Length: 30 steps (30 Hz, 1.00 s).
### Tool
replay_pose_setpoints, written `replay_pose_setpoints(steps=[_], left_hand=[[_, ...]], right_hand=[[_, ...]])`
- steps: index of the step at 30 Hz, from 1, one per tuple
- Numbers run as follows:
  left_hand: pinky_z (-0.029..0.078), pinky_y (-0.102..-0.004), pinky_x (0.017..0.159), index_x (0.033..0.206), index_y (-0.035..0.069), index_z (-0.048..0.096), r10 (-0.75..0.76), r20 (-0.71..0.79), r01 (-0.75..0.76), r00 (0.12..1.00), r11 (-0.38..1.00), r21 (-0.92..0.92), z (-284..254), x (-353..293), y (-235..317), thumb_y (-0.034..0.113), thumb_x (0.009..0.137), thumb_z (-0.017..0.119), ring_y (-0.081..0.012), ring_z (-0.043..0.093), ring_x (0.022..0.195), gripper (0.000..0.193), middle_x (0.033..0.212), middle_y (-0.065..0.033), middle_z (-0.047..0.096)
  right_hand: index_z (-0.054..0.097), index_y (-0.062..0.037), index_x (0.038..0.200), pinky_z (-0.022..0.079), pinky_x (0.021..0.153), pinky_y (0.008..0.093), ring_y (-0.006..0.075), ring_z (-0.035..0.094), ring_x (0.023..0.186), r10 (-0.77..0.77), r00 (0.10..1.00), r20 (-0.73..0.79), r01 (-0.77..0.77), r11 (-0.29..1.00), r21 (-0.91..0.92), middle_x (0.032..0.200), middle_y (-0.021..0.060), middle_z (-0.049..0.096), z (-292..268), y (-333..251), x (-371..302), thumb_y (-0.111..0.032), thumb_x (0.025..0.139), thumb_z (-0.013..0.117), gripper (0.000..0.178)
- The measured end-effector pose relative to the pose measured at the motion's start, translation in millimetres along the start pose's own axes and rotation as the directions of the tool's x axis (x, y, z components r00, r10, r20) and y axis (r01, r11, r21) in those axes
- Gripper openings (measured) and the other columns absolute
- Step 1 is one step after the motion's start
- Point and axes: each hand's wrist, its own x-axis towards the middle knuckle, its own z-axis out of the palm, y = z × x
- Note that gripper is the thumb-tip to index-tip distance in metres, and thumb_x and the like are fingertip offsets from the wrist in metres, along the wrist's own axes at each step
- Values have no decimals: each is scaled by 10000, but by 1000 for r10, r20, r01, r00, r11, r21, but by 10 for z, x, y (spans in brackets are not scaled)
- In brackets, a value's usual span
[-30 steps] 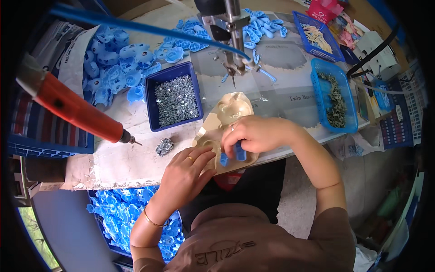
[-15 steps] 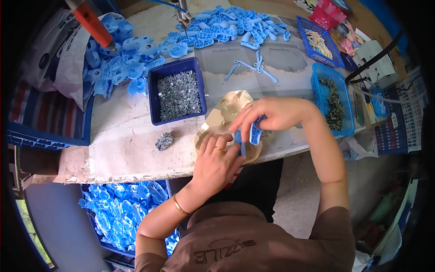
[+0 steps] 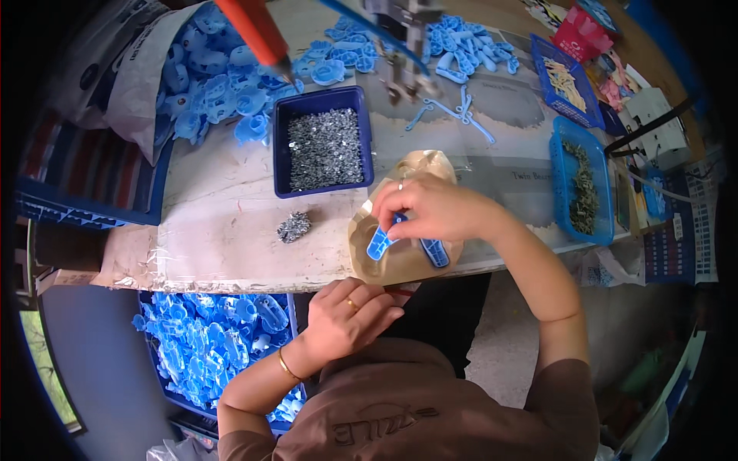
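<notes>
Right hand [image 3: 430, 207] fingers pinch a small blue plastic part [image 3: 380, 242] on the table [image 3: 223, 223]; light, stiff, best held by its edges. Left hand [image 3: 350, 311] is loosely curled, empty.

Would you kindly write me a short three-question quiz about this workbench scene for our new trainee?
1. True or false: the right hand is touching a small blue plastic part on the tan fixture.
2. What fills the dark blue tray? A) small metal screws B) blue plastic parts C) paper slips
3. Where is the left hand: on the table, or below its front edge?

Key: 1 true; 2 A; 3 below its front edge, near the person's body, holding nothing visible.
</notes>
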Motion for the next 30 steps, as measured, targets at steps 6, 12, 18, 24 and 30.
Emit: replay_pose_setpoints(steps=[6,12,18,24,30], left_hand=[[484,-373,704,834,0,602,-340,-287,354,896,935,-1,-326,-25,-800,-49,845,650,-296,601,747,69,819,-121,635],[444,-455,965,1230,81,598,-320,-388,401,864,904,147,-270,166,-2288,86,939,517,-371,571,1120,302,1260,-155,621],[493,-371,844,1154,91,621,-446,-231,497,865,827,265,-298,-246,-3396,126,907,652,-277,644,975,251,1068,-90,668],[502,-289,810,1216,49,585,-852,-142,423,504,386,-820,-1007,-64,-2784,213,1037,502,-55,492,764,256,866,24,517],[460,-322,786,1202,50,578,-750,-66,-107,658,-7,-994,-1112,-809,-2560,218,1028,433,-124,519,790,282,926,-6,579]], right_hand=[[720,-63,866,481,918,378,252,565,1155,-211,973,93,225,954,-198,1065,32,695,300,115,19,-99,775,727,98],[722,-89,819,456,957,431,284,523,1203,-231,973,-1,206,868,-452,1104,45,647,407,-183,-69,-48,732,701,98],[723,-82,817,492,917,382,273,557,1094,-280,954,-107,219,895,-389,1065,39,649,377,-190,-79,-25,744,687,100],[738,-70,871,527,848,359,240,608,979,-226,959,-174,165,937,-308,953,27,698,369,-95,-151,-12,774,703,119],[713,-68,1006,521,883,361,240,614,1075,-125,966,-224,98,987,-128,1081,67,686,364,-207,-63,-75,846,710,161]])
